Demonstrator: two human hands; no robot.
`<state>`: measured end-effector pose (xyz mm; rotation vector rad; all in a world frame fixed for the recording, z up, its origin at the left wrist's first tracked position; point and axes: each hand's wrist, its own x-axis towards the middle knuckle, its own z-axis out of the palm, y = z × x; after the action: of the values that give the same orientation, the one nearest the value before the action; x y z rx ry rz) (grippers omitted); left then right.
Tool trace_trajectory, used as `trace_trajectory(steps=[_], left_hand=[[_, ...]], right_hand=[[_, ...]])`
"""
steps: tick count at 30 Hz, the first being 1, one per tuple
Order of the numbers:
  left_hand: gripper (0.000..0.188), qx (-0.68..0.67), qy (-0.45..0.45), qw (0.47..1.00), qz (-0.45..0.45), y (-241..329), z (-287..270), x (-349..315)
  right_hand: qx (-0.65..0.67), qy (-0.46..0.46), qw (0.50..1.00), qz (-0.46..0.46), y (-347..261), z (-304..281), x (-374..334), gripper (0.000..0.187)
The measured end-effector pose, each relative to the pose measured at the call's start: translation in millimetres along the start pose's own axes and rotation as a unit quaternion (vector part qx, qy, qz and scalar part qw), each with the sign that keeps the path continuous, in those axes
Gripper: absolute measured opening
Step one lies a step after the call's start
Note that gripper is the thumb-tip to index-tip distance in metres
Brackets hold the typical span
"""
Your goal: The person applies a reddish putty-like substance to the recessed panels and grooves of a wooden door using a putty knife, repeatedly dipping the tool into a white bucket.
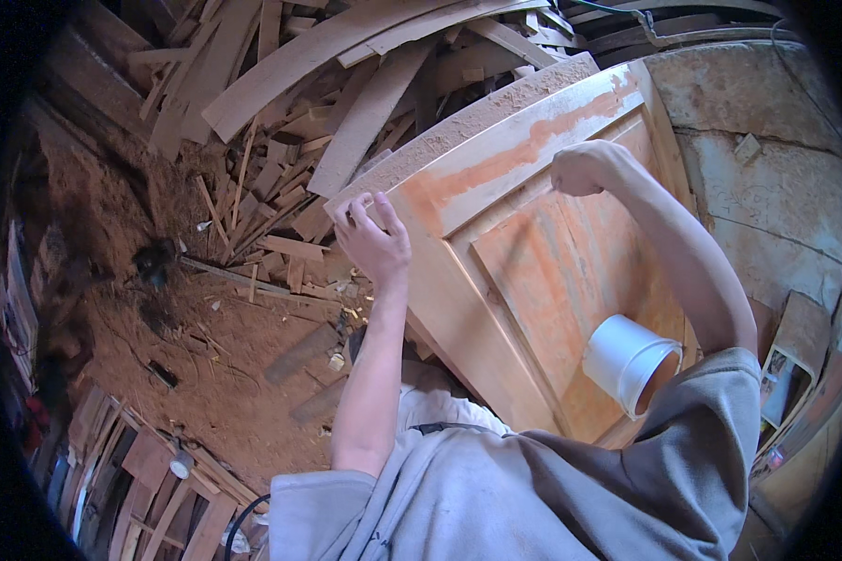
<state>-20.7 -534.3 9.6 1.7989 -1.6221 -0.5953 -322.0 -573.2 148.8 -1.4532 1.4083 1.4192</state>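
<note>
A wooden panelled door [519, 397] lies before me, with reddish paste smeared in patches along its far rail and over its raised middle panel. At its far left corner, my left hand [376, 241] rests with bent, parted fingers against the edge. My right hand [589, 168] is closed in a fist above the far rail, beside the smeared strip. What it holds, if anything, is hidden by the fingers. Below my right forearm, a white plastic tub [627, 363] lies tilted on the middle panel, its mouth toward me.
A dusty board [505, 107] runs along the door's far edge. Behind it is a heap of wood offcuts [281, 159]. Sawdust [206, 402] covers the floor at left, with stacked wood strips [150, 477] nearer. A cracked, pale slab [767, 206] stands at right.
</note>
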Motion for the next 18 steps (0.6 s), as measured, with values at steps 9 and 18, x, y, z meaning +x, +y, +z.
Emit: trace_trajectory(steps=[9,18], left_hand=[[0.031,0.006,0.007,1.0,-0.005,2.8,0.3,-1.2],[0.032,0.007,0.003,1.0,-0.003,5.7,-1.6,-2.5]], right_hand=[[0.161,0.232,0.959,-0.037,-17.1,62.9,-8.6,0.025],[0.38,0.328,0.864,-0.041,-35.3,119.8,-95.4,0.038]])
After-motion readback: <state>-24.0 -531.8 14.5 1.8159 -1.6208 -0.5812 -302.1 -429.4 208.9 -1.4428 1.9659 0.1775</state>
